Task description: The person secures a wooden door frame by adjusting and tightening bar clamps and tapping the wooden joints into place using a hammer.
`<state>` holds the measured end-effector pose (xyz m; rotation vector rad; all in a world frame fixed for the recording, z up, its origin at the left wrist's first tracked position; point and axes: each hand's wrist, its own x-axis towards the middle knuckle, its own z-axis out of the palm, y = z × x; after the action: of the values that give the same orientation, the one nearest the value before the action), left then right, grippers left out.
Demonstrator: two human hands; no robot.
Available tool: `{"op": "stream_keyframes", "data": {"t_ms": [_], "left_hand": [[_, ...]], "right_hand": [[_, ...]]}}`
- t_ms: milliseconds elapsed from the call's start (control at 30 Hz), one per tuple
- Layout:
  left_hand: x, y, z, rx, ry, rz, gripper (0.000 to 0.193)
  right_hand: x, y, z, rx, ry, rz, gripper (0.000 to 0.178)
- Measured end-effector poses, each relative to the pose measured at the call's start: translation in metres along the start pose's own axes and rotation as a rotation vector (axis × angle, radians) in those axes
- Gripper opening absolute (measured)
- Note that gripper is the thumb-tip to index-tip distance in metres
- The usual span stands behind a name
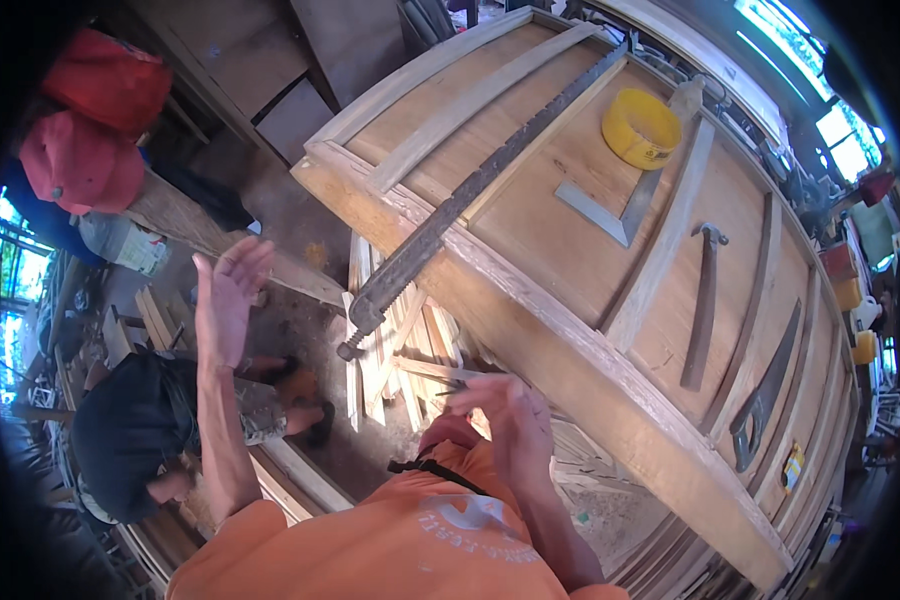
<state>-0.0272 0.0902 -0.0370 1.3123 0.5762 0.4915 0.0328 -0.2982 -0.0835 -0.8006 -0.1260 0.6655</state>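
Note:
My left hand [232, 305] is raised on the left, palm showing and fingers stretched out, with nothing in it. In front of my orange shirt is my right hand [515, 425], its fingers bent together. A thin dark piece shows by its fingertips, too small to name. A long bar clamp [450, 205] lies across the wooden panel frame [530, 290], its screw end jutting past the near edge between my hands. On the panel rest a metal square [610, 220], a claw hammer [703, 305], a handsaw [765, 395] and a yellow ring-shaped object [642, 128].
Another person [135, 435] in dark clothing bends low at the left. A red bag [110, 80] and a pink cap [80, 165] are at the upper left, by a long board [230, 235]. Wood strips [415, 330] are heaped on the floor below the panel.

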Motion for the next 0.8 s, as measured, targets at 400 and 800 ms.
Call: {"op": "stream_keyframes", "data": {"t_ms": [400, 800], "left_hand": [[0.064, -0.037, 0.099, 0.751, -0.523, 0.277, 0.037], [0.144, -0.147, 0.083, 0.776, -0.514, 0.919, 0.027]], "right_hand": [[0.021, 0.05, -0.016, -0.317, 0.211, 0.262, 0.034], [0.011, 0.073, -0.048, -0.342, 0.145, 0.301, 0.031]]}}
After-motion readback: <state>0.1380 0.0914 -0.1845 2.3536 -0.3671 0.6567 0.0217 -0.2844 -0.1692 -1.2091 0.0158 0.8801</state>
